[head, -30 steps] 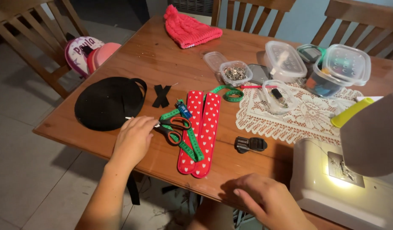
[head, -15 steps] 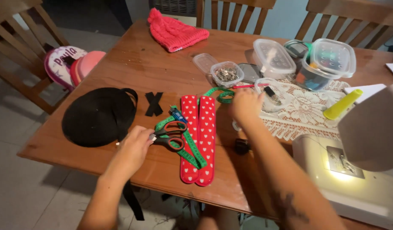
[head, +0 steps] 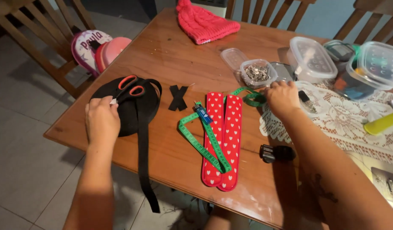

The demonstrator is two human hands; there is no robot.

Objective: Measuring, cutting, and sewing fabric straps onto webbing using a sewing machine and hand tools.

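- My left hand rests on the flat black roll of webbing strap, fingers curled together over something small and white that I cannot make out.
- The red-handled scissors lie on that roll just beyond my fingertips; I am not gripping them.
- One loose black strap tail runs from the roll toward me and hangs off the near edge of the brown wooden table.
- My right hand lies knuckles up on the edge of the white lace mat; whether it pinches anything I cannot tell.
- Between my hands lie the green measuring tape and the red padded strip with white hearts.
- A black fabric cross sits just right of the roll.
- Bare wood stretches beyond both hands, toward a pink knitted hat.
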